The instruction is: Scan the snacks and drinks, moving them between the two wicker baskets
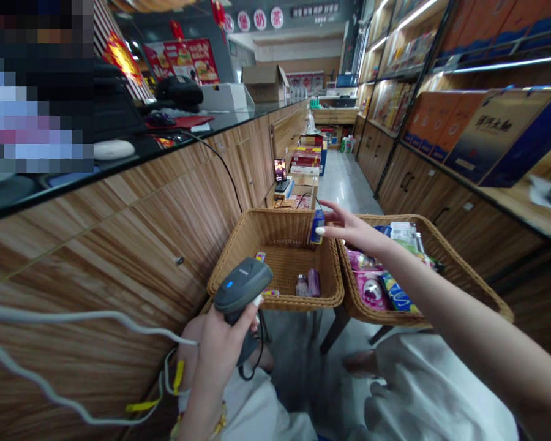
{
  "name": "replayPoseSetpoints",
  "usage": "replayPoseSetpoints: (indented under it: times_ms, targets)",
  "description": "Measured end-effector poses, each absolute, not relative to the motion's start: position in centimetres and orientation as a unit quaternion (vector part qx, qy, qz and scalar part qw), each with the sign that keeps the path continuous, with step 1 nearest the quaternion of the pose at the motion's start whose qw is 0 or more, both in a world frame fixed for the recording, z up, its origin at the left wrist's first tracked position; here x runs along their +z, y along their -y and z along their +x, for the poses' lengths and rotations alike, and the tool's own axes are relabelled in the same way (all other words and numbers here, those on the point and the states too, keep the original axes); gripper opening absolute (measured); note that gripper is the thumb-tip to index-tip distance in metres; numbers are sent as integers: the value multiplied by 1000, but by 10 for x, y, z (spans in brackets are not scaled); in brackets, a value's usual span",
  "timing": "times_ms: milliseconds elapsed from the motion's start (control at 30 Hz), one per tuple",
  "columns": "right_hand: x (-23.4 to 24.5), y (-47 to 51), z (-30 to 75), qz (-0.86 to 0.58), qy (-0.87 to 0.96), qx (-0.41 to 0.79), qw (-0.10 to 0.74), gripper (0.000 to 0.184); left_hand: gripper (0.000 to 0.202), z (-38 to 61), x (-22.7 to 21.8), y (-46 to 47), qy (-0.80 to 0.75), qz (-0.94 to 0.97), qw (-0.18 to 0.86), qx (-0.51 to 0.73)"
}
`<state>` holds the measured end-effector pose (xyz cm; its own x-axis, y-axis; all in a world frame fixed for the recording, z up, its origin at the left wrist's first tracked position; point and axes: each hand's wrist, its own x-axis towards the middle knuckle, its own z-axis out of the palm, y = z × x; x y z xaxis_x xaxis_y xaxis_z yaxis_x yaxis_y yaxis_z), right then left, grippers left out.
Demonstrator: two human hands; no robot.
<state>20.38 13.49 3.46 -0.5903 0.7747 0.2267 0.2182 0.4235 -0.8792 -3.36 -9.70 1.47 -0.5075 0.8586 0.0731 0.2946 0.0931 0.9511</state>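
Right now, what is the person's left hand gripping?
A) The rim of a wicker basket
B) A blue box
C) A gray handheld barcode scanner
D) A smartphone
C. The left hand is wrapped around the handle of the gray handheld barcode scanner, whose blue light shows on top.

One wicker basket (257, 236) is counted on the left, another wicker basket (463, 269) on the right, and one barcode scanner (241, 285) near (a single scanner, mind).
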Motion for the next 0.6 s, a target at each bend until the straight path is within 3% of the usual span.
replayPoseSetpoints:
  times_ms: [100, 300, 500, 600]
  targets:
    - [42, -138, 258, -376, 826, 267, 323, 98, 34, -33, 16, 97, -692, 419, 267, 524]
    - [31, -151, 339, -520, 798, 79, 296, 96, 35, -30, 18, 94, -691, 416, 281, 520]
    - [38, -142, 319, -461, 845, 59, 263, 53, 36, -39, 5, 90, -694, 414, 280, 519]
    - [46, -140, 282, -385, 889, 90, 233, 44, 37, -48, -2, 90, -711, 415, 248, 511]
